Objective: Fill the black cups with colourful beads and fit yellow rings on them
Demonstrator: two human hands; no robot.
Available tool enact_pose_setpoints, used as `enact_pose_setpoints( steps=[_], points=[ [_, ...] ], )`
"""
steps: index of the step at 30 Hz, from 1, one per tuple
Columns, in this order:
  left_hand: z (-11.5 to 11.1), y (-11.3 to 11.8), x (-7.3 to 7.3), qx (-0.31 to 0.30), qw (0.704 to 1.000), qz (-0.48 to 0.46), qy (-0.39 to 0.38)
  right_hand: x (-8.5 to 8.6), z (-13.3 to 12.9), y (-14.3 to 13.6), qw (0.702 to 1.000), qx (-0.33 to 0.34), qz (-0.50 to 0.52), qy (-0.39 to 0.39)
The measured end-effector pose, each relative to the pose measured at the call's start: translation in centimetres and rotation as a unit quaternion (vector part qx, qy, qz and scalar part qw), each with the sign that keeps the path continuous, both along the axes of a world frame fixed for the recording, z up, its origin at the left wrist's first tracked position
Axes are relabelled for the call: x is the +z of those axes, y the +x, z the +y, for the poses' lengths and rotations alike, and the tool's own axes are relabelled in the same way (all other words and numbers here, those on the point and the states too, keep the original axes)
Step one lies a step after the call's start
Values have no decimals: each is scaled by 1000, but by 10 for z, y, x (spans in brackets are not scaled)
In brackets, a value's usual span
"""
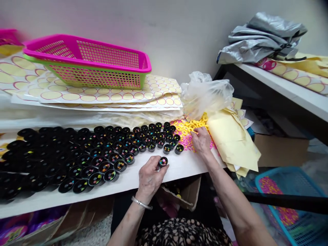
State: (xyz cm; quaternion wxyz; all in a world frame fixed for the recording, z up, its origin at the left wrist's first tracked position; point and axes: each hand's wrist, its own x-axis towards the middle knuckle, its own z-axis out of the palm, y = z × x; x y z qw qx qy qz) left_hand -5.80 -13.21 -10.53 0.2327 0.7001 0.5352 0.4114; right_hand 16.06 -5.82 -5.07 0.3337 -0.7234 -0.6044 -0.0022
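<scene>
My left hand (151, 174) grips a small round black cup (163, 161) near the table's front edge, with tiny coloured beads inside it. My right hand (201, 140) is at a pile of yellow ring-shaped pieces (191, 126), its thumb and fingertips pressed together; a bit of yellow shows at the fingertips, too small to make out fully. Pink bits (188, 141) lie spread beneath and beside that hand. Many similar black cups (110, 175) with coloured beads stand in rows to the left of both hands.
Behind the cups, a pink and green basket (102, 77) rests on stacked sticker sheets (164, 102). A clear plastic bag (207, 92) and yellow paper (230, 136) lie right of the pile. A shelf (276, 80) juts in at right; an open carton (189, 194) sits below the table edge.
</scene>
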Motion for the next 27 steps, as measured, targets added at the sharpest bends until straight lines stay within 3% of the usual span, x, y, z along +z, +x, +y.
enact_pose_setpoints(
  steps=[5, 9, 11, 14, 16, 18, 21, 27],
  points=[
    [-1, 1, 0, 11, 999, -37, -12, -10, 29, 17, 983, -27, -134, -119],
    [-2, 1, 2, 7, 998, -53, -27, -9, 29, 19, 990, -29, -102, -92],
    [-2, 1, 4, 5, 998, -54, -31, -3, 16, 13, 998, 5, -58, -20],
    [-2, 1, 4, 7, 997, -63, -35, 8, -19, -9, 988, 147, 16, 49],
    [-2, 1, 3, 7, 997, -69, -39, 12, -46, -31, 966, 250, 54, 27],
    [-2, 1, 3, 1, 996, -72, -48, 11, -66, -51, 951, 303, 56, -11],
    [-2, 1, 3, -6, 995, -75, -60, 5, -80, -70, 950, 310, 5, -37],
    [-4, 0, 4, -3, 994, -83, -64, 8, -75, -75, 945, 299, -96, -93]
  ],
)
